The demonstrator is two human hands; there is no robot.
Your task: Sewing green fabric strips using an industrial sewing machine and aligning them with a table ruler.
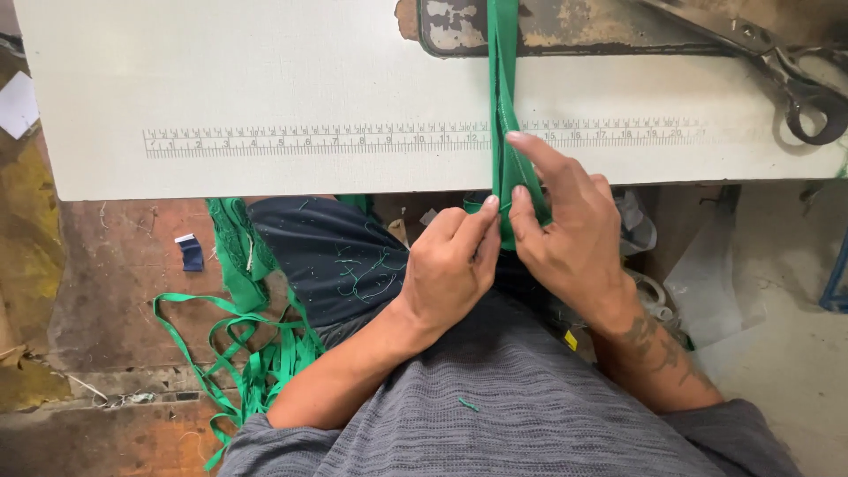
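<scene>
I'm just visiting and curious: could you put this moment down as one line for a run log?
left hand: pinching green strip | right hand: pinching same strip, forefinger along it | strip: runs up over white table | scissors: far right, untouched

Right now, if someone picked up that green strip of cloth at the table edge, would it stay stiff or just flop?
The green strip would probably flop: it bends over the table edge, and similar strips on the floor lie in loose loops. It looks thin, so likely light. Both the left hand and right hand pinch it, suggesting it folds easily.
</scene>
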